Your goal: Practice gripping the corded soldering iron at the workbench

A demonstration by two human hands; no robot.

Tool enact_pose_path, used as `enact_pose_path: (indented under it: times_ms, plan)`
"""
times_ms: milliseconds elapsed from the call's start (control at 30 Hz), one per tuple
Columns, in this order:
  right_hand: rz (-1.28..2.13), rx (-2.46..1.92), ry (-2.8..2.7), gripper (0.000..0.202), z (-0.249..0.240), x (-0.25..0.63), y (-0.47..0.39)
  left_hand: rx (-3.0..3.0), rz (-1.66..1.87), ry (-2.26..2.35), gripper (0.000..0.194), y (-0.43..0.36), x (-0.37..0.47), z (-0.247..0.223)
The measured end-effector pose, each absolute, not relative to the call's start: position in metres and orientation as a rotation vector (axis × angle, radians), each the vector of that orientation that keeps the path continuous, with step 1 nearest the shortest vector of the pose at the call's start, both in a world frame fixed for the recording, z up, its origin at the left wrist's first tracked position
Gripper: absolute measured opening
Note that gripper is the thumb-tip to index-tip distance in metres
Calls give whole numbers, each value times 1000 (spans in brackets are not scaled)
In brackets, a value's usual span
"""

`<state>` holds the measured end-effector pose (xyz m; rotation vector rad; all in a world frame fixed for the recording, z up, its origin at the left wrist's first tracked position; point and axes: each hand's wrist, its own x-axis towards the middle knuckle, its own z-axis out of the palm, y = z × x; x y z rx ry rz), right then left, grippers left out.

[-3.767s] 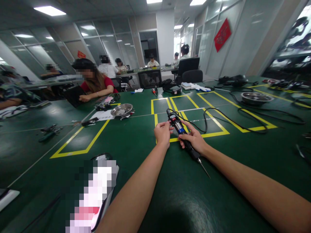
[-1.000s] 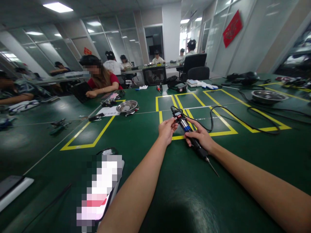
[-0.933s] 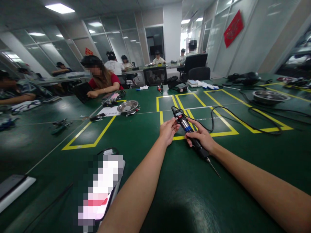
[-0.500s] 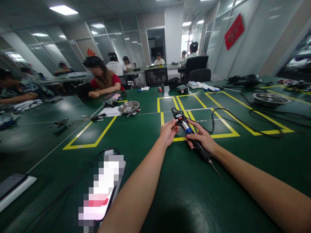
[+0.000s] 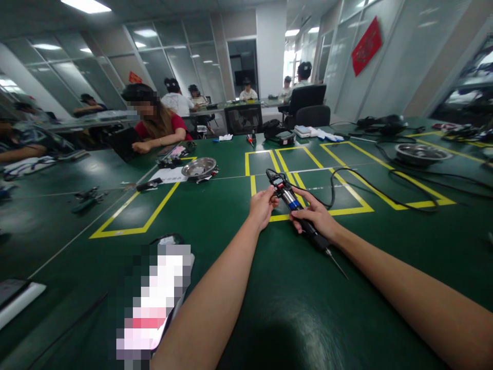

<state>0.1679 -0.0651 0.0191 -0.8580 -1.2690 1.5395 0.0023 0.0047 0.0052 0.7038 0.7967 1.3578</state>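
An electric screwdriver (image 5: 308, 226) with a black grip, a silver and blue band and a long thin bit lies slantwise in front of me. Its bit points down to the right, toward me. My right hand (image 5: 318, 216) is wrapped round the grip, the index finger stretched along the body. At the cable end, my left hand (image 5: 264, 205) has its fingers curled and the thumb and fingertips pinched against the screwdriver's back part. What exactly the left fingertips press is hidden. A black cable (image 5: 333, 190) runs from that end over the table to the right.
Yellow tape outlines (image 5: 316, 211) mark the green table (image 5: 215, 216). A phone (image 5: 157, 293) with a blurred screen lies left of my left forearm. Metal bowls stand at left (image 5: 199, 168) and right (image 5: 421, 154). A person in red (image 5: 165, 128) sits across the table.
The whole view has shifted slightly, so things appear a little further left and higher. Both hands keep the same hold on the electric screwdriver.
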Motion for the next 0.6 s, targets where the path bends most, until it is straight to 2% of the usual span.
enact_pose_path:
  times_ms: [600]
  plan:
    - [1543,-826,-1295,94,16,168,-64,695,1332,770,22,7,3,5]
